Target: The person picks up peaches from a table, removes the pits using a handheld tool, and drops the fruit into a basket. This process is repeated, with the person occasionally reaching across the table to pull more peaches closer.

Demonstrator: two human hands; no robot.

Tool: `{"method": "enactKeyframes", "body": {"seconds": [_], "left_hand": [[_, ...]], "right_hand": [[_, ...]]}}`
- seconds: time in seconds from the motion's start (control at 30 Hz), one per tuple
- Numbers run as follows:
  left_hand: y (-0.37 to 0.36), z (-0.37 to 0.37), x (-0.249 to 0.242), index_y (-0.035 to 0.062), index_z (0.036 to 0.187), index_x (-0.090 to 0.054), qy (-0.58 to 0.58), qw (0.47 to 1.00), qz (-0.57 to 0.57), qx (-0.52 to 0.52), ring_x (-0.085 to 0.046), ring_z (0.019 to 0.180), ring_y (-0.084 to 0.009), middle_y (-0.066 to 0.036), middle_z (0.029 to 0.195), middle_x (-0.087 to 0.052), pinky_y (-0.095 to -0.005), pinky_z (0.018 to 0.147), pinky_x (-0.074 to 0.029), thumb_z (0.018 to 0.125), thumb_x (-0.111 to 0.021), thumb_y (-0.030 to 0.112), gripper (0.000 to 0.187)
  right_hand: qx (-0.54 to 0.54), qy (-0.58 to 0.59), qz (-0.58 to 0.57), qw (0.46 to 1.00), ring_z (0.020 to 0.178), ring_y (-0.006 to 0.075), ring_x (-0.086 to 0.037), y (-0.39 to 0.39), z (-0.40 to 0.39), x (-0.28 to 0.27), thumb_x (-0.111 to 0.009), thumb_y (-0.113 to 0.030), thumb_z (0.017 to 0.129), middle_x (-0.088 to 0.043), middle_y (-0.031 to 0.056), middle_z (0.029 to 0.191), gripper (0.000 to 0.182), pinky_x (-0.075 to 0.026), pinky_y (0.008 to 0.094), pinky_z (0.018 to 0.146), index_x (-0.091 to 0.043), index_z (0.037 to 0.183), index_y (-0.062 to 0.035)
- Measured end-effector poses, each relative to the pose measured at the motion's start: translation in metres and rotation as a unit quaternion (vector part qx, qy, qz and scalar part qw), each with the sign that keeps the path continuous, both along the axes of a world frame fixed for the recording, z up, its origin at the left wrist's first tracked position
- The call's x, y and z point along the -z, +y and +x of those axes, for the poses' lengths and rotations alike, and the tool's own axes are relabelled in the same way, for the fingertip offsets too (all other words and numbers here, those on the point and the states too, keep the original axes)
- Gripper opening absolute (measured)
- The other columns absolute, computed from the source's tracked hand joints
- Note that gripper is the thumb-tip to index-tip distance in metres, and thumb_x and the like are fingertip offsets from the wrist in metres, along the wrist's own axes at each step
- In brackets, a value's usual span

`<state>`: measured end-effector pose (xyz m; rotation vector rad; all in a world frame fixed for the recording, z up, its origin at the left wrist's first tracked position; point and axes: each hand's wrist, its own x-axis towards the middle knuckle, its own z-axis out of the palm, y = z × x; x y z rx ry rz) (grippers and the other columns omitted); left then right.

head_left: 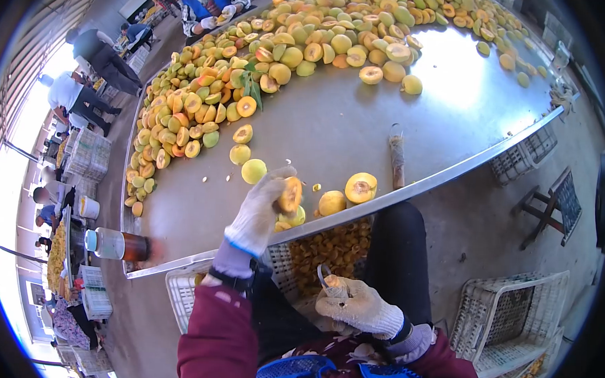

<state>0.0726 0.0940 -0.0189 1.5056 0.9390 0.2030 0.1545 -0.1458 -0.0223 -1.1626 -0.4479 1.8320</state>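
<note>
My left hand (255, 210), in a white knit glove, is closed around a halved yellow peach (291, 195) just above the table's near edge. Peach halves (361, 188) and a rounded peach piece (332, 203) lie close by on the metal table (305, 132). Lower down, near my lap, my gloved right hand (361, 308) grips a pitting tool (323, 276) with a curved metal loop and a wrapped handle. A similar tool (397, 156) rests on the table to the right.
A large heap of halved peaches (292, 43) covers the table's far and left sides. A bottle of dark liquid (118, 245) stands at the left corner. Below the edge is a crate of peach pieces (330, 254). Crates (506, 319) and a folding stool (555, 207) are at right; people work beyond.
</note>
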Motion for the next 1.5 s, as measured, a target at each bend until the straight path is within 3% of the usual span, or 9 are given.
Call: {"method": "enactKeyframes", "body": {"seconds": [0.07,0.23,0.67,0.8,0.87,0.93,1.1,1.3,1.5], "left_hand": [[-0.033,-0.018,-0.024,0.0022,0.124,-0.054,-0.188,0.967,-0.164,-0.059,-0.062,0.093,-0.0138,-0.008,0.108,-0.063,-0.0224,0.071,-0.048,0.097,-0.048,0.05,0.056],[-0.078,-0.038,-0.017,0.0007,0.122,-0.056,-0.182,0.964,-0.19,-0.028,-0.063,0.093,-0.0167,-0.009,0.109,-0.064,-0.0277,0.08,-0.051,0.1,-0.04,0.05,0.056],[-0.109,-0.051,-0.028,-0.0053,0.111,-0.063,-0.159,0.981,-0.109,0.03,-0.065,0.093,-0.0261,-0.018,0.104,-0.066,-0.0368,0.085,-0.053,0.098,-0.039,0.056,0.067],[-0.105,-0.047,-0.045,-0.0046,0.104,-0.066,-0.103,0.983,-0.138,0.066,-0.064,0.097,-0.0256,-0.017,0.1,-0.067,-0.0359,0.088,-0.051,0.098,-0.035,0.059,0.071],[-0.107,-0.042,-0.04,-0.0033,0.115,-0.061,-0.248,0.964,0.047,0.084,-0.062,0.101,-0.0245,-0.016,0.107,-0.065,-0.035,0.091,-0.049,0.097,-0.037,0.06,0.07],[-0.128,-0.045,-0.025,-0.0033,0.121,-0.056,-0.261,0.96,0.098,0.023,-0.061,0.103,-0.023,-0.015,0.113,-0.063,-0.034,0.092,-0.048,0.099,-0.042,0.05,0.06],[-0.154,-0.049,-0.017,-0.0045,0.13,-0.048,-0.368,0.923,0.052,-0.103,-0.062,0.105,-0.0245,-0.017,0.121,-0.059,-0.037,0.091,-0.05,0.098,-0.055,0.034,0.051],[-0.145,-0.05,-0.046,-0.0056,0.108,-0.064,-0.228,0.967,-0.047,-0.104,-0.068,0.089,-0.0219,-0.015,0.11,-0.064,-0.0327,0.077,-0.055,0.096,-0.053,0.013,0.024],[-0.135,-0.05,-0.046,-0.0015,0.097,-0.067,-0.217,0.936,0.271,0.064,-0.068,0.083,-0.0224,-0.014,0.096,-0.069,-0.032,0.074,-0.054,0.092,-0.058,0.012,0.017]], "right_hand": [[0.005,-0.03,0.005,1.0,0.05,0.0063,-0.051,0.001,-0.003,-0.004,-0.065,-0.031,0.088,-0.056,-0.0007,0.063,0.022,-0.042,0.0229,0.045,-0.056,0.093,-0.0119],[0.06,-0.415,0.161,0.893,0.061,0.0277,-0.066,0.002,-0.019,0.001,-0.064,-0.039,0.084,-0.066,0.0099,0.071,0.033,-0.051,0.0363,0.057,-0.06,0.101,-0.0114],[0.021,-0.492,0.12,0.862,0.07,0.033,-0.067,-0.003,-0.028,-0.011,-0.066,-0.039,0.083,-0.068,0.0098,0.076,0.029,-0.053,0.042,0.061,-0.062,0.097,-0.0134],[-0.006,-0.41,0.116,0.905,0.067,0.0313,-0.067,-0.005,-0.023,-0.016,-0.066,-0.036,0.084,-0.067,0.0102,0.074,0.029,-0.053,0.0399,0.059,-0.062,0.098,-0.0115],[-0.016,-0.359,0.109,0.927,0.062,0.0284,-0.067,-0.002,-0.014,-0.019,-0.066,-0.034,0.086,-0.066,0.0096,0.071,0.027,-0.052,0.037,0.056,-0.061,0.099,-0.0105],[-0.026,-0.013,0.011,1.0,0.052,0.0159,-0.06,-0.001,-0.007,-0.018,-0.065,-0.028,0.089,-0.061,0.0042,0.065,0.023,-0.048,0.028,0.049,-0.059,0.101,-0.0088],[-0.076,0.032,0.001,0.997,0.05,0.0063,-0.051,-0.001,-0.006,-0.024,-0.066,-0.026,0.091,-0.055,-0.0013,0.064,0.021,-0.041,0.0223,0.043,-0.057,0.096,-0.0085],[-0.1,0.092,0.021,0.991,0.047,0.0056,-0.048,-0.007,-0.005,-0.021,-0.065,-0.026,0.091,-0.054,-0.0013,0.062,0.018,-0.037,0.0212,0.04,-0.058,0.091,-0.0092],[-0.165,0.278,0.067,0.944,0.045,0.0055,-0.046,-0.013,-0.004,-0.011,-0.068,-0.027,0.088,-0.053,-0.003,0.062,0.02,-0.035,0.0207,0.039,-0.059,0.09,-0.0091]]}}
